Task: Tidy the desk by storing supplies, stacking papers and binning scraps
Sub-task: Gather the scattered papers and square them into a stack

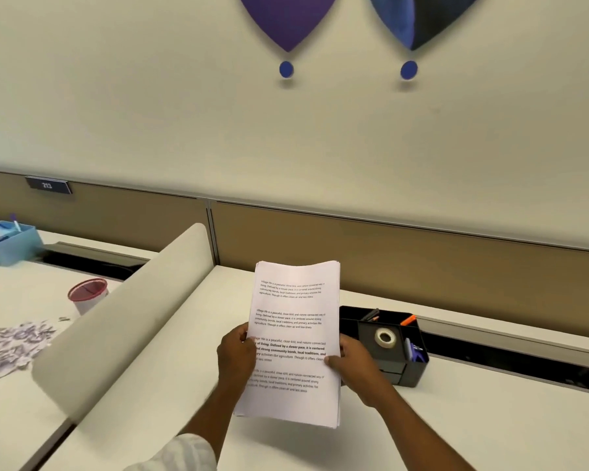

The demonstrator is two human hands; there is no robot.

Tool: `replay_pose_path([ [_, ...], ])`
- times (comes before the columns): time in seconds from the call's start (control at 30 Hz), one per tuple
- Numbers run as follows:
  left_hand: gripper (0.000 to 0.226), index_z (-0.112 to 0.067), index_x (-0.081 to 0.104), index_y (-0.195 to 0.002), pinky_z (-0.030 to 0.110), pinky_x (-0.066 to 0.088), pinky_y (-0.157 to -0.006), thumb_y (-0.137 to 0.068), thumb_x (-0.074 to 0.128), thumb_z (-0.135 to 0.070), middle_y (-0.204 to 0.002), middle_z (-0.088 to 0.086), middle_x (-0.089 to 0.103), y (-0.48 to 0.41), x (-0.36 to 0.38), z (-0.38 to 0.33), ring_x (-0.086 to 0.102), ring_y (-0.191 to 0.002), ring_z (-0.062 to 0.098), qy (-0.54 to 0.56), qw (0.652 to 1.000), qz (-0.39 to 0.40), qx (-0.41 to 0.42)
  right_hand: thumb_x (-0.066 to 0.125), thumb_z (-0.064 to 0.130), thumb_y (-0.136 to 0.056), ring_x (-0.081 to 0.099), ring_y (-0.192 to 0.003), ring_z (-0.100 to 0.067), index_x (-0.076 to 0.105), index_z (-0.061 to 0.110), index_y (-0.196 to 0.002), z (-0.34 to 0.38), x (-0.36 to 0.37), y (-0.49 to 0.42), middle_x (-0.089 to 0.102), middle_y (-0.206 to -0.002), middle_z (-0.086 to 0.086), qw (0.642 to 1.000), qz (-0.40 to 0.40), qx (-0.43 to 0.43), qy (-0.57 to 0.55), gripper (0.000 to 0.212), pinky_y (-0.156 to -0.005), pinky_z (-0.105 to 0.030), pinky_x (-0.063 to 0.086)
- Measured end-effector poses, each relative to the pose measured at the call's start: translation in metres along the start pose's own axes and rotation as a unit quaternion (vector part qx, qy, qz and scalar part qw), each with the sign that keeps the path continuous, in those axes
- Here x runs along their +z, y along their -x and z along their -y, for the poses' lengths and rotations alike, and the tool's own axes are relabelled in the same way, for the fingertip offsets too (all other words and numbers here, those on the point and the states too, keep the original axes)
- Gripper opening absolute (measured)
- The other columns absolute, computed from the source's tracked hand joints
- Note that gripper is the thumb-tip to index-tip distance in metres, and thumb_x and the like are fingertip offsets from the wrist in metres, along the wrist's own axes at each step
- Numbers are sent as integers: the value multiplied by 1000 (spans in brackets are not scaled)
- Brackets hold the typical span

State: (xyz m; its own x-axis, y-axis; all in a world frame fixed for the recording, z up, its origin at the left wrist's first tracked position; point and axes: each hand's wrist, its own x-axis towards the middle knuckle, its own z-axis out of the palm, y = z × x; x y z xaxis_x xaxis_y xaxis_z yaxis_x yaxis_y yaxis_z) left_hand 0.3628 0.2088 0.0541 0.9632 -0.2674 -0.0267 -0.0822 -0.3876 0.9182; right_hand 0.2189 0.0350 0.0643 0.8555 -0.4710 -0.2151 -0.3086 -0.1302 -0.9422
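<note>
Here, both hands [237, 356], paper stack [295, 334]

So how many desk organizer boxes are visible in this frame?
2. A black organizer sits on the near desk, right of the paper stack held in both hands, with a tape roll in it. A light blue organizer sits far left, beyond the divider.

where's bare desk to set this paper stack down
Bare desk lies left of the paper stack, up to the curved divider, and in front, right of the right hand. The black organizer crowds the right rear; scraps litter the neighbouring desk.
</note>
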Motion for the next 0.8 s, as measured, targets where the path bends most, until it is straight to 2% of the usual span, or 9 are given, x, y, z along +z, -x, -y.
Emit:
replay_pose_path([
  [0.17,31,-16,71,-101,18,42,-54,-87,47,-2,-87,0,73,-49,-9,14,65,-72,15,-9,1000,7,-9,49,1,-88,67,-97,-17,59,26,-115,8,29,-45,69,-110,4,999,-8,31,7,38,-73,-37,59],
  [0.23,32,-16,71,-102,20,44,-57,-87,47,-1,-88,0,73,-70,-8,20,65,-74,17,-11,1000,11,-9,47,0,-88,67,-97,-17,60,28,-112,9,38,-65,70,-111,5,999,-10,38,8,39,-76,-38,59],
  [0.33,32,-15,71,-103,27,49,-67,-87,47,0,-89,0,72,-98,-1,28,65,-79,20,-21,1000,19,-10,45,-3,-87,66,-98,-17,60,30,-105,8,46,-93,69,-112,2,999,-24,45,19,40,-76,-32,56],
  [0.43,32,-14,70,-106,27,49,-72,-88,48,-1,-92,0,73,-126,11,36,66,-83,21,-26,999,37,-17,45,-2,-83,66,-97,-17,60,28,-101,0,50,-123,70,-108,3,996,-49,58,43,39,-81,-35,57],
  [0.53,33,-14,71,-107,27,50,-74,-88,48,-1,-93,1,73,-151,24,42,66,-84,22,-37,998,56,-18,42,-1,-80,66,-94,-17,62,25,-96,-11,52,-149,70,-102,4,992,-69,81,66,37,-81,-35,57],
  [0.67,29,-12,71,-106,27,49,-75,-89,50,-3,-95,5,74,-178,40,50,65,-84,24,-71,995,73,-9,38,5,-72,66,-90,-15,65,19,-101,-28,55,-180,71,-99,6,987,-85,97,94,42,-81,-34,57],
  [0.8,22,-10,73,-101,22,46,-73,-90,54,-5,-95,5,75,-202,53,58,64,-79,20,-98,992,78,-1,41,4,-80,61,-91,-17,58,17,-105,-37,57,-203,66,-105,2,979,-119,134,101,32,-75,-29,52],
])
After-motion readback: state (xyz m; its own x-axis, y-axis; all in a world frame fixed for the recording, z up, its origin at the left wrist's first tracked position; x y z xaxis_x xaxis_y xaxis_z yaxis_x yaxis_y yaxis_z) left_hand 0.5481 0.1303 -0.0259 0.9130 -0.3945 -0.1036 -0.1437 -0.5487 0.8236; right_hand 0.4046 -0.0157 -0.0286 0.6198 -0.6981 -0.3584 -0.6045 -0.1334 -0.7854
